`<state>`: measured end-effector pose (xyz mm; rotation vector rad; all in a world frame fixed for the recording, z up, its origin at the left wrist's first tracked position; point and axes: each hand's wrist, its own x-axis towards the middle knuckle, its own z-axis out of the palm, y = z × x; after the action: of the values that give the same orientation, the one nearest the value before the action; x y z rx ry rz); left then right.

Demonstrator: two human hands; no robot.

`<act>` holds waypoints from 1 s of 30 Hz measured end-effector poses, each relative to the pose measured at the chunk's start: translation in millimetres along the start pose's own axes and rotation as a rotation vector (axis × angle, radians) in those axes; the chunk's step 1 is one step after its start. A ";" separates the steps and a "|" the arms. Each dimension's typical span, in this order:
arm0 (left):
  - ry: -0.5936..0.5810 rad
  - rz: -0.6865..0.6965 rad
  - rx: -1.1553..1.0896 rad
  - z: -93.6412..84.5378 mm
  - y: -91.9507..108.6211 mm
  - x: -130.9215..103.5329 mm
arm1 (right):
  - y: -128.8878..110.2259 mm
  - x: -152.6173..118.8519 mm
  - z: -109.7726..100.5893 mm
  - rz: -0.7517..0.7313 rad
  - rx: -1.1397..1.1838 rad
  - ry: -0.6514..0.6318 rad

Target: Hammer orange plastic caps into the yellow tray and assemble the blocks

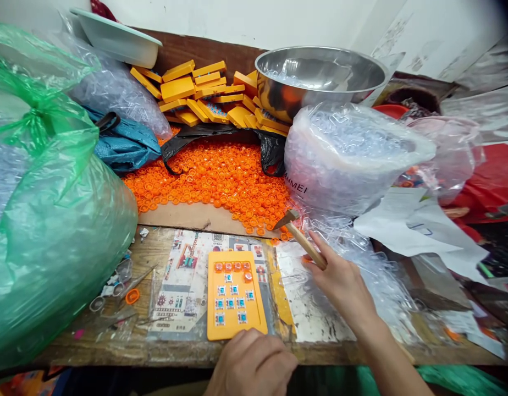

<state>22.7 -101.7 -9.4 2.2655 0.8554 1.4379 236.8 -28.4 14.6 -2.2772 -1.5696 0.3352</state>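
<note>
A yellow tray (236, 324) lies flat on printed paper near the table's front edge. Small clear pieces with blue centres sit in it, and several orange caps are along its top and upper right. My left hand (254, 363) rests at the tray's lower edge with its fingers curled; whatever they may hold is hidden. In my right hand (338, 275), to the right of the tray, is the wooden handle of a small hammer (301, 239). Its metal head points up and left, over the edge of the orange cap pile (221, 170).
Left stands a big green plastic bag (68, 236). Yellow trays (177, 89) are heaped at the back, beside a steel bowl (320, 69). A white bag of clear parts (344, 159) and loose clear pieces (373, 269) lie right. Tweezers (138, 279) lie left of the tray.
</note>
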 end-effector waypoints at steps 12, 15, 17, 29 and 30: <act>0.149 0.147 0.247 -35.3 -10.7 -3.1 | -81.5 -93.0 -18.4 0.411 1.324 -0.616; 0.181 0.172 0.255 -42.2 -11.3 -0.4 | -77.3 -103.2 -3.8 0.518 1.463 -0.706; 0.097 0.165 0.281 -45.1 -9.6 0.5 | -74.9 -106.5 3.1 0.535 1.467 -0.704; -0.088 -0.416 0.084 -42.3 -48.5 5.6 | -26.8 -122.8 13.1 -0.129 0.748 0.000; -0.113 -0.421 0.088 -42.6 -51.4 5.5 | -20.9 -124.1 12.8 -0.219 0.640 0.056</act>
<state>-29.9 -60.6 -15.5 2.0384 1.2851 1.0920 169.8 -135.6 11.0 -1.6015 -1.4044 0.6055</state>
